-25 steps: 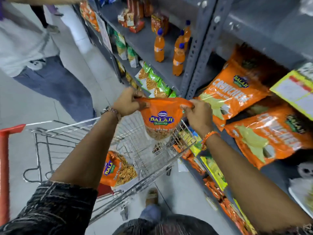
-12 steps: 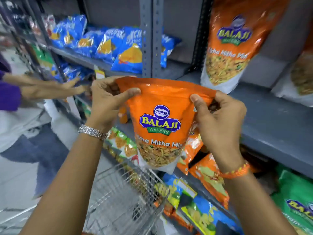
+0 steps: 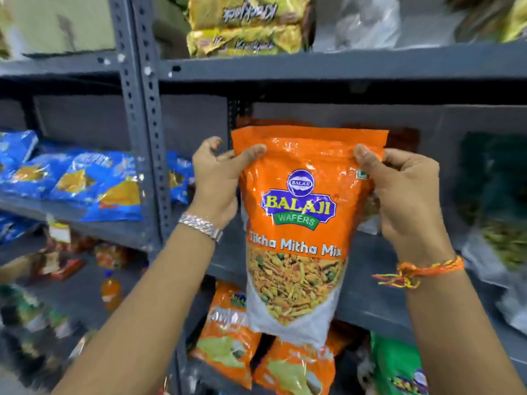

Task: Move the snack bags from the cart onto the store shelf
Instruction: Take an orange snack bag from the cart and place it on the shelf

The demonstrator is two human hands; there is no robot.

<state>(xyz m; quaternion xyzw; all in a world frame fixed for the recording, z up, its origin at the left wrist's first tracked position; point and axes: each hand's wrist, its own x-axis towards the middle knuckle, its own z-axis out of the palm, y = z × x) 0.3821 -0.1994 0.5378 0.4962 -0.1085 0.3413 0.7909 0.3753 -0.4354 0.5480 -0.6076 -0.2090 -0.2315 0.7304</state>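
An orange Balaji "Tikha Mitha Mix" snack bag (image 3: 299, 223) hangs upright in front of the grey store shelf (image 3: 368, 292). My left hand (image 3: 218, 181) pinches its top left corner, and my right hand (image 3: 405, 192) pinches its top right corner. The bag's top reaches the dark back panel of the middle shelf level, and its bottom hangs below the shelf's front edge. Another orange bag peeks out behind it on the same level. The cart is out of view.
Blue chip bags (image 3: 85, 183) fill the shelf bay to the left, past a grey perforated upright (image 3: 148, 138). Yellow packets (image 3: 245, 27) lie on the shelf above. Orange bags (image 3: 228, 337) and a green bag (image 3: 399, 369) sit on the level below. Dark green bags (image 3: 502, 201) stand at right.
I have lifted the bag from the cart up to the middle shelf level, and my view has swung up and toward the shelf. The cart has dropped out of view.
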